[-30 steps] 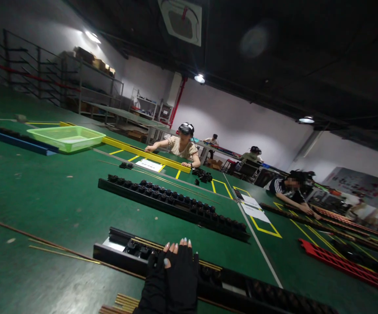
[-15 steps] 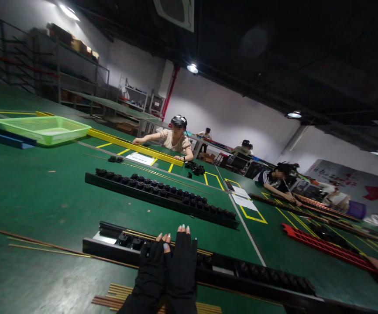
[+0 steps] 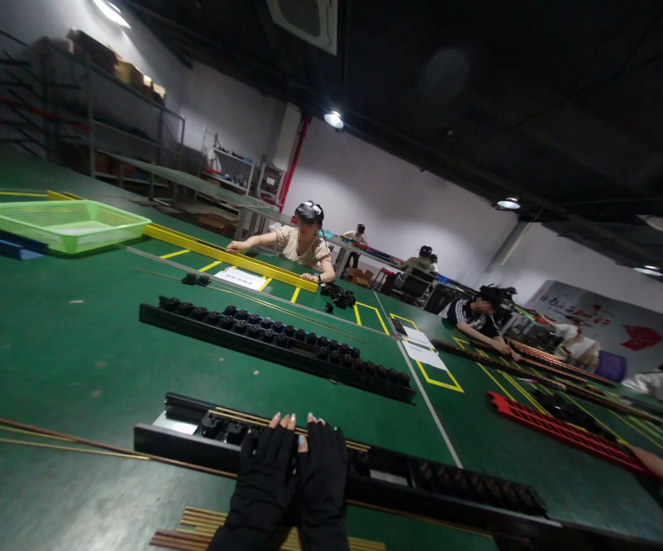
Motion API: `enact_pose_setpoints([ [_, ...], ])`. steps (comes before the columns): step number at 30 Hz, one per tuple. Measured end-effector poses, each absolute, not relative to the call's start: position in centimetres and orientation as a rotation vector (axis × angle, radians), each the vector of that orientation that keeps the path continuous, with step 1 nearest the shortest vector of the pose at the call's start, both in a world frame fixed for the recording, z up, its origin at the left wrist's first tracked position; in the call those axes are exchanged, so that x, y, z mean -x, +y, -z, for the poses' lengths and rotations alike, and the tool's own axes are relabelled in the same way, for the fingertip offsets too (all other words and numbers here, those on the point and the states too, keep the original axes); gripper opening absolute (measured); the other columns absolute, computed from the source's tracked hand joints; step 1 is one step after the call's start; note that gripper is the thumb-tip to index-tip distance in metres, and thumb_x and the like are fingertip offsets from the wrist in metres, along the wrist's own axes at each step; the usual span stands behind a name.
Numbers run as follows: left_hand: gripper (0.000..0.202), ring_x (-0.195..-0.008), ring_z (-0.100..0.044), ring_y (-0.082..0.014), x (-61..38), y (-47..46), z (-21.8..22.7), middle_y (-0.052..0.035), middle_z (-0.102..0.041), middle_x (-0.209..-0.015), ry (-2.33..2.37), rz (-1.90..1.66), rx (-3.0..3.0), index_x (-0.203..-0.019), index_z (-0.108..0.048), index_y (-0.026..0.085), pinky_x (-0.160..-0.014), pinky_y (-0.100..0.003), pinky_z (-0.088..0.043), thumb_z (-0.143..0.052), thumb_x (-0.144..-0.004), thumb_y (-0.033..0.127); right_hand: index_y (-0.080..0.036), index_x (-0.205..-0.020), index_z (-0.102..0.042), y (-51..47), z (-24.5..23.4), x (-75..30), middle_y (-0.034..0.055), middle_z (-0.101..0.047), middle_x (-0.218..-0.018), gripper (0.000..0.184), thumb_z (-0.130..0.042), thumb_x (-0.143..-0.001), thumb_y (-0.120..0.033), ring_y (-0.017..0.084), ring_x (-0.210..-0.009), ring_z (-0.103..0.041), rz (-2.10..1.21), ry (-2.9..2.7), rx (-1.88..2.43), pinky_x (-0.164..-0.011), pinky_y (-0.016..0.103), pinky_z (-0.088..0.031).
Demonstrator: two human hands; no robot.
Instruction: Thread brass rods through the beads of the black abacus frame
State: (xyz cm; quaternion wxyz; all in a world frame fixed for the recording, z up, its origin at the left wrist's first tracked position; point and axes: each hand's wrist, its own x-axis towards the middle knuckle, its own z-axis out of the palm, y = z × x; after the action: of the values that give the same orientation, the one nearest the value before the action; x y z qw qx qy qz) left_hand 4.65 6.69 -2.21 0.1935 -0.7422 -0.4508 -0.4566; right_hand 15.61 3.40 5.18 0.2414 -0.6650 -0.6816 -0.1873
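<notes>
In front of me lies a long black channel (image 3: 187,448) with black roller-like blocks (image 3: 225,430) set in it. Thin brass-coloured rods (image 3: 240,417) run along its top. My left hand (image 3: 268,463), in a black fingerless glove, bends its fingers over the channel and the rods. Beside it, my right hand (image 3: 323,463), gloved the same way, curls over the channel too, with the thumb close to the left hand. Both hands cover the blocks beneath them. More blocks (image 3: 475,486) sit in the channel's right part.
A second black channel (image 3: 274,344) full of blocks lies farther off. Loose rods (image 3: 199,520) lie near my wrists, with longer ones (image 3: 67,436) at left. A green basket (image 3: 67,226), yellow rail (image 3: 228,256) and red rail (image 3: 561,432) surround this area. Co-workers sit across and at right.
My right hand's fingers, stretched out before, now bend down over the channel. The left hand stays in nearly the same place. The whole view has shifted slightly.
</notes>
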Motion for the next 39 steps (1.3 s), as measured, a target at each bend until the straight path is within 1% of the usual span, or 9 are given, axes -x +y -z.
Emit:
enact_pose_setpoints([
  [4, 0.059, -0.132, -0.044, -0.027, -4.5, 6.5, 2.1, -0.0111, -0.059, -0.135, -1.266, 1.269, 2.092, -0.144, -0.041, 0.015, -0.118, -0.045, -0.009, -0.048, -0.087, 0.029, -0.02, -0.125, -0.056, 3.5, -5.4, -16.9, 0.0085, -0.057, -0.129, 0.038, -0.058, -0.093, -0.04, 0.022, -0.111, -0.059, 0.54, -1.792, 1.8, -0.095, 0.046, -0.051],
  [7, 0.064, -0.133, -0.043, -0.0263, -4.5, 6.4, 1.9, -0.0116, -0.06, -0.134, -1.274, 1.29, 2.069, -0.147, -0.035, 0.013, -0.118, -0.044, -0.011, -0.048, -0.087, 0.029, -0.019, -0.126, -0.056, 3.3, -5.5, -17.9, 0.0088, -0.056, -0.13, 0.039, -0.058, -0.093, -0.04, 0.023, -0.112, -0.058, 0.568, -1.717, 1.781, -0.096, 0.047, -0.05],
  [13, 0.071, -0.13, -0.045, -0.0272, -4.3, 6.1, 1.2, -0.0117, -0.06, -0.134, -1.264, 1.261, 2.075, -0.151, -0.026, 0.011, -0.118, -0.045, -0.013, -0.05, -0.086, 0.027, -0.03, -0.12, -0.06, 3.0, -5.1, -18.4, 0.0066, -0.056, -0.132, 0.03, -0.055, -0.093, -0.044, 0.02, -0.115, -0.055, 0.613, -1.592, 1.708, -0.095, 0.04, -0.05],
  [24, 0.072, -0.132, -0.043, -0.0266, -4.4, 6.2, 1.4, -0.0111, -0.061, -0.132, -1.269, 1.266, 2.074, -0.153, -0.019, 0.013, -0.116, -0.045, -0.016, -0.046, -0.088, 0.026, -0.031, -0.123, -0.059, 3.3, -4.1, -18.5, 0.007, -0.054, -0.135, 0.035, -0.054, -0.093, -0.047, 0.022, -0.12, -0.052, 0.62, -1.49, 1.629, -0.1, 0.044, -0.047],
  [28, 0.072, -0.131, -0.044, -0.0275, -4.5, 6.1, 1.4, -0.011, -0.06, -0.135, -1.298, 1.249, 2.087, -0.154, -0.018, 0.015, -0.116, -0.047, -0.016, -0.045, -0.088, 0.025, -0.027, -0.124, -0.058, 3.3, -4.0, -18.7, 0.0074, -0.055, -0.134, 0.035, -0.055, -0.093, -0.044, 0.022, -0.118, -0.054, 0.589, -1.499, 1.661, -0.099, 0.044, -0.048],
  [32, 0.076, -0.129, -0.046, -0.0282, -4.4, 5.9, 1.1, -0.0109, -0.061, -0.133, -1.302, 1.229, 2.093, -0.155, -0.014, 0.013, -0.116, -0.047, -0.014, -0.046, -0.086, 0.024, -0.021, -0.126, -0.057, 3.2, -3.8, -19.3, 0.0087, -0.055, -0.133, 0.037, -0.055, -0.094, -0.041, 0.023, -0.116, -0.056, 0.571, -1.482, 1.714, -0.099, 0.048, -0.048],
  [33, 0.076, -0.129, -0.046, -0.0282, -4.4, 5.9, 1.0, -0.0107, -0.06, -0.134, -1.301, 1.225, 2.096, -0.155, -0.014, 0.013, -0.116, -0.047, -0.014, -0.046, -0.086, 0.024, -0.02, -0.127, -0.056, 3.1, -3.8, -19.5, 0.009, -0.055, -0.133, 0.038, -0.056, -0.094, -0.04, 0.023, -0.116, -0.056, 0.568, -1.477, 1.728, -0.1, 0.049, -0.047],
  [37, 0.076, -0.129, -0.045, -0.0281, -4.3, 5.8, 0.7, -0.0106, -0.061, -0.134, -1.277, 1.228, 2.087, -0.154, -0.016, 0.012, -0.117, -0.047, -0.012, -0.047, -0.085, 0.025, -0.022, -0.128, -0.055, 3.1, -3.6, -20.2, 0.009, -0.052, -0.138, 0.041, -0.057, -0.093, -0.041, 0.026, -0.123, -0.052, 0.552, -1.463, 1.785, -0.104, 0.052, -0.043],
  [39, 0.076, -0.129, -0.045, -0.0278, -4.3, 5.8, 0.6, -0.0108, -0.061, -0.133, -1.269, 1.238, 2.083, -0.154, -0.017, 0.011, -0.117, -0.047, -0.012, -0.047, -0.085, 0.025, -0.022, -0.128, -0.056, 3.1, -3.5, -20.3, 0.009, -0.052, -0.138, 0.04, -0.057, -0.093, -0.041, 0.025, -0.122, -0.052, 0.546, -1.459, 1.81, -0.104, 0.052, -0.043],
])
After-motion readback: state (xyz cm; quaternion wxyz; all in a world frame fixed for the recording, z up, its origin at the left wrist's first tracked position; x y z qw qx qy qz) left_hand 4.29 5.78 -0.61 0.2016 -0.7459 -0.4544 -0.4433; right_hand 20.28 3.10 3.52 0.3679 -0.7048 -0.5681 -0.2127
